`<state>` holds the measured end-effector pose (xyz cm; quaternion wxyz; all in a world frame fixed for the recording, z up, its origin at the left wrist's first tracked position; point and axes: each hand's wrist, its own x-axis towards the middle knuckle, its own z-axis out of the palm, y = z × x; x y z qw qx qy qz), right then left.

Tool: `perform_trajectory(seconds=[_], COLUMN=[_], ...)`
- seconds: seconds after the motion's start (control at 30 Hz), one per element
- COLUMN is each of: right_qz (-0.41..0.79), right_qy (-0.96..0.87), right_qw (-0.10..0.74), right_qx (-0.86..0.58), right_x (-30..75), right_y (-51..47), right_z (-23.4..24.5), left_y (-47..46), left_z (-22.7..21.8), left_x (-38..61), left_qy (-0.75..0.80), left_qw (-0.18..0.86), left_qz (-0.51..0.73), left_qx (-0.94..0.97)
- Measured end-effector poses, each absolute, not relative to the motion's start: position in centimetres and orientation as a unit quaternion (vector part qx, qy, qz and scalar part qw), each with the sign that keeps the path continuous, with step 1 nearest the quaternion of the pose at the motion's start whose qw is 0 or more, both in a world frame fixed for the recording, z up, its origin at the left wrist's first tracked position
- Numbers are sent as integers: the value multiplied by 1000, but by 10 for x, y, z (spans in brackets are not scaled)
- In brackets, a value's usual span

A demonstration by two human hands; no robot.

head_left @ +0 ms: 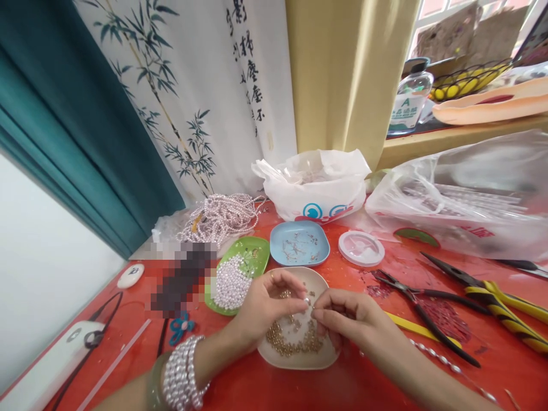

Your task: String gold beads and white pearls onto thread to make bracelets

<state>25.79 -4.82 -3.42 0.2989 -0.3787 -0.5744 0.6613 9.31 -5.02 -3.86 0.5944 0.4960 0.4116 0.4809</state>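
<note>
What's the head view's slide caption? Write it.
Left hand pinching a pearly bead, right hand close by, over a cream plate of gold beads.

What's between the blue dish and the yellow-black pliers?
Head view: from the blue dish toward the yellow-black pliers, a round translucent piece, then the black-handled pliers with reddish bits around them.

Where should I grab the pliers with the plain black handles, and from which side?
Probably by both black handles, with the right hand coming in from the near right. The pliers lie with their nose pointing away to the left and the handles spread toward the near right, so the hand could close around both. Mind the yellow strip by the nearer handle.
</note>
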Motion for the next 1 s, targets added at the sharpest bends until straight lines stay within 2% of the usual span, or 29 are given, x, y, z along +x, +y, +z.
perform_trajectory(seconds=[0.2, 0.6, 1.0], right_qz=[645, 645, 634], right_qy=[-589, -591, -609], right_qw=[307, 306, 296], right_qx=[-379, -376, -374], right_x=[258, 257, 259], right_y=[-48, -49, -50], right_z=[-39, -40, -41], left_y=[-56, -54, -54], left_z=[-37, -37, -39], left_x=[92, 96, 94], left_qy=[404, 363, 389], left_qw=[568, 592, 567], left_qz=[477, 482, 498], left_qx=[535, 534, 529])
